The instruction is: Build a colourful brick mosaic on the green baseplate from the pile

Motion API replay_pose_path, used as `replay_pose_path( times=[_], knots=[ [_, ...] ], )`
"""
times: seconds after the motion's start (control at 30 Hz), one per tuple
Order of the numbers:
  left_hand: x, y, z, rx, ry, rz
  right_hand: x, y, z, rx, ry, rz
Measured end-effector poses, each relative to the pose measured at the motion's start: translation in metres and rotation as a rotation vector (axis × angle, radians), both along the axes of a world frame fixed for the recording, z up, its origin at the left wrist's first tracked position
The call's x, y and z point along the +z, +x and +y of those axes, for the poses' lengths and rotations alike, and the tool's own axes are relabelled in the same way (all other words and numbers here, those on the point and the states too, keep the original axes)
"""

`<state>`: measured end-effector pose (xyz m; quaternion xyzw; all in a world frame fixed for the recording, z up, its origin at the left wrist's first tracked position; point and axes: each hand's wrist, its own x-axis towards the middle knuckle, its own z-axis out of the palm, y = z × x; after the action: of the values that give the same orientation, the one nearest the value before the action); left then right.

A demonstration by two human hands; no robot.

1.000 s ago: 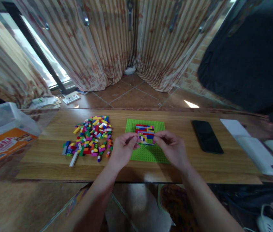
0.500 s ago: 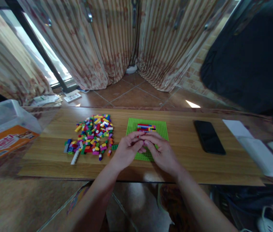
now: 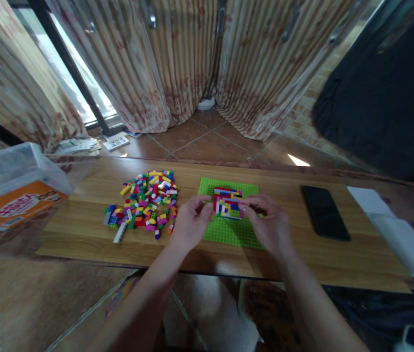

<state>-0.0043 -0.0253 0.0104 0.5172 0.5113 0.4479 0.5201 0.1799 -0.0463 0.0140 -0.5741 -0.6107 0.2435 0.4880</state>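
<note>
A flat block of multicoloured toy bricks point(image 3: 228, 201) stands on a green studded baseplate point(image 3: 232, 237). My left hand point(image 3: 191, 222) is at the block's left side, thumb and forefinger curled but apart, with no brick visible between them. At the block's right edge, my right hand point(image 3: 271, 222) has its thumb and forefinger pinched together. What is in that pinch, if anything, is too small to make out. The fingertips cover part of the block's right side.
Loose toy bricks point(image 3: 151, 200) lie in a heap on the wooden table point(image 3: 93, 234), with a long white brick point(image 3: 119, 232) at its near edge. A black phone point(image 3: 325, 212) lies to the right, near white objects point(image 3: 394, 234). A clear plastic box point(image 3: 5, 161) stands at the left.
My hands were together over the baseplate; they have drawn apart to either side of the brick block, which now shows more fully. The view has shifted slightly.
</note>
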Motion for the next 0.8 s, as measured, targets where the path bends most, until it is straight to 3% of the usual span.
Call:
replay_pose_path(
  times=[0.13, 0.3, 0.57, 0.8],
  knots=[
    [-0.008, -0.004, 0.001, 0.030, 0.133, 0.297, -0.005, -0.002, -0.001, 0.031, 0.003, -0.139],
    [-0.006, -0.001, -0.003, -0.026, 0.172, 0.467, -0.013, -0.012, -0.002, 0.104, 0.049, -0.336],
    [0.002, -0.002, -0.003, -0.069, 0.167, 0.534, -0.020, -0.014, 0.001, -0.021, 0.087, -0.467],
    [0.001, -0.001, -0.004, -0.095, 0.168, 0.561, -0.024, -0.014, -0.001, -0.007, 0.155, -0.460]
  ],
)
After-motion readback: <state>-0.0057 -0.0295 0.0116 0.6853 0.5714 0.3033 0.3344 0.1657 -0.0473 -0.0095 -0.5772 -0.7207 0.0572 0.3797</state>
